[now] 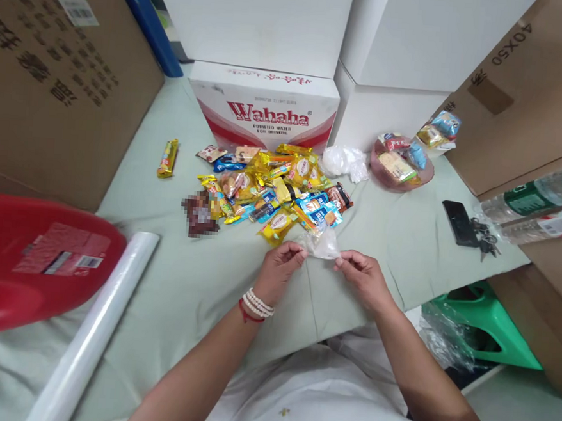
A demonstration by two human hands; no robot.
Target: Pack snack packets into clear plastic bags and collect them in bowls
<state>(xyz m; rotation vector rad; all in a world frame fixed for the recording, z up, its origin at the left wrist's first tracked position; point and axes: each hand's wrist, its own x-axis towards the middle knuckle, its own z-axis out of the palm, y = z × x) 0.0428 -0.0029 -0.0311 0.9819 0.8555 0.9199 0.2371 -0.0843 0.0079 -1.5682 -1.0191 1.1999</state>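
Observation:
A small clear plastic bag point(324, 244) is stretched between my two hands, just in front of the snack pile. My left hand point(281, 268) pinches its left edge between thumb and fingers; white beads and a red cord circle that wrist. On the opposite edge, my right hand point(360, 277) pinches the plastic the same way. Beyond the bag lies a heap of wrapped snacks point(268, 187) in yellow, blue and brown packets. A yellow snack packet point(284, 223) rests closest to my left hand. Whether the bag holds anything, I cannot tell.
Behind the heap stand a Wahaha carton point(269, 110) and white boxes. A pink bowl of snacks point(401, 180), crumpled white plastic bag point(346, 162), phone point(459, 223) and keys point(485, 237) lie to the right. On the left are a plastic roll point(94, 326) and a red object point(41, 264).

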